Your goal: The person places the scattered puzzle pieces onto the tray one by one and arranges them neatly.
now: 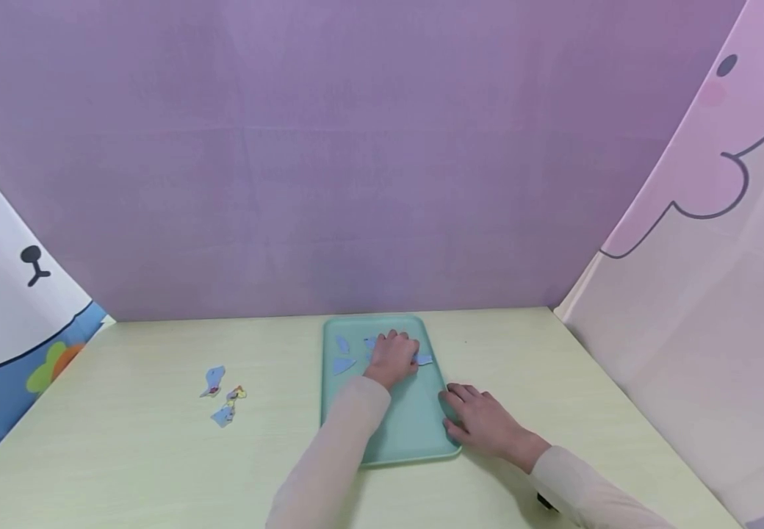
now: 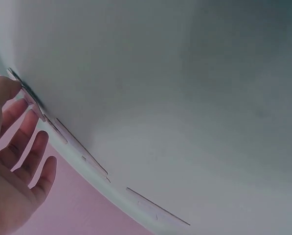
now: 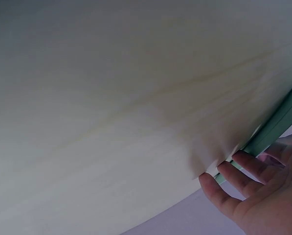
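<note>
A pale green tray (image 1: 415,426) lies on the table, with several flat light-blue cut pieces (image 1: 344,365) spread over its far half. My left hand (image 1: 393,358) is over that half and hides some of them. In the left wrist view, its thumb and forefinger pinch one flat piece (image 2: 31,98), while the other fingers spread loosely; more thin pieces (image 2: 82,149) lie beside it on the tray. My right hand (image 1: 484,422) rests at the tray's right edge. Its fingertips touch the green side (image 3: 273,129) in the right wrist view, fingers relaxed.
Left of the tray, several loose pieces with blue, yellow and red print (image 1: 223,415) lie on the pale wooden table (image 1: 124,441). A purple cloth wall (image 1: 382,184) stands behind the table, with cartoon-printed cloths at both sides. A small black object (image 1: 544,501) shows by the right sleeve.
</note>
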### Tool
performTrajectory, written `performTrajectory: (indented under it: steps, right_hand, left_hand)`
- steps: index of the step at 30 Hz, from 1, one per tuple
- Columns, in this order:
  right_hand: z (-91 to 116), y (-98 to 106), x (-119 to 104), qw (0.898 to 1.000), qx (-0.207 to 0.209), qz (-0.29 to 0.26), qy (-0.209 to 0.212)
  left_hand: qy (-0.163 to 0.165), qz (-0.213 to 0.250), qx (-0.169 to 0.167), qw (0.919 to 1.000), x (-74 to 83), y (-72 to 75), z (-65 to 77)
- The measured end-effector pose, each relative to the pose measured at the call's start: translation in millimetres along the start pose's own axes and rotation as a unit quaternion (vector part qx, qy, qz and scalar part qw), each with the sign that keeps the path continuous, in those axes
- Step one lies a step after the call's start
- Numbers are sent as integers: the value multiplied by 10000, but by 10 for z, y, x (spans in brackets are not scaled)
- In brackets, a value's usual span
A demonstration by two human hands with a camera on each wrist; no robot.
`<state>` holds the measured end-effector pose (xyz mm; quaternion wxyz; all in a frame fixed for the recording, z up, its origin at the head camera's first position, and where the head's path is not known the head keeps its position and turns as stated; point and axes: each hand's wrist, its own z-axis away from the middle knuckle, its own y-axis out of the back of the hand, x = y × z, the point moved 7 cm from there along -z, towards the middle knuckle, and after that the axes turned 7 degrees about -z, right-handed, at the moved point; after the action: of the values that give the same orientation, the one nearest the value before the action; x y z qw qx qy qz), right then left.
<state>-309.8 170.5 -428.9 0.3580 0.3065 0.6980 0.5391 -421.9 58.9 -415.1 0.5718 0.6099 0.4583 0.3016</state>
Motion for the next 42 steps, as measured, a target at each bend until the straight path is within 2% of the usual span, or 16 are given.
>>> performTrajectory:
  steps: [17,23,32,42]
  right_hand:
    - [-5,-34,23,10000,3,88,23]
    - [-8,-35,25,10000,7,76,15]
    - [1,-15,13,9999,78,100,53]
    - [4,-13,5,10000,33,63,22]
  left_hand:
    - [133,-41,-104,9998,-25,-39,-4]
    - [128,241,-202,9994,-63,-3,31]
    - [93,705,-166,9973,-156,2,68]
    - [150,836,-296,9959,-208,-20,76]
